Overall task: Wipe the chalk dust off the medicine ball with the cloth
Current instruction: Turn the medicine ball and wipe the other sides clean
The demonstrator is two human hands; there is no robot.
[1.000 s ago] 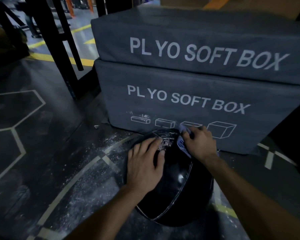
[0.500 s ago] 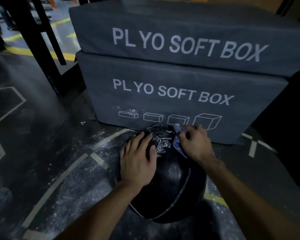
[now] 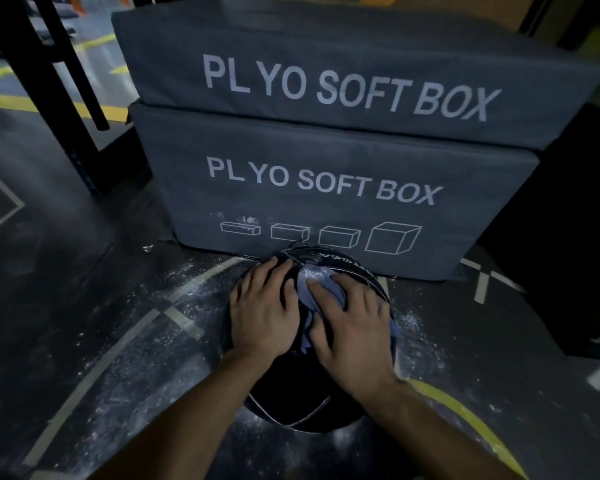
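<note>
- The medicine ball [image 3: 309, 393] sits on the floor [image 3: 84, 323] at lower centre; it could roll if pressed off-centre.
- The left hand [image 3: 264, 313] lies flat, fingers spread, steadying it.
- The right hand [image 3: 352, 327] presses the cloth [image 3: 321, 292], fingers fairly straight; the cloth could bunch and smear dust.
- The plyo boxes [image 3: 326, 188] just behind may catch chalk.

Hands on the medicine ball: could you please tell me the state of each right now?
Left hand: open, flat on the medicine ball.
Right hand: open, pressing the cloth onto the ball.
</note>
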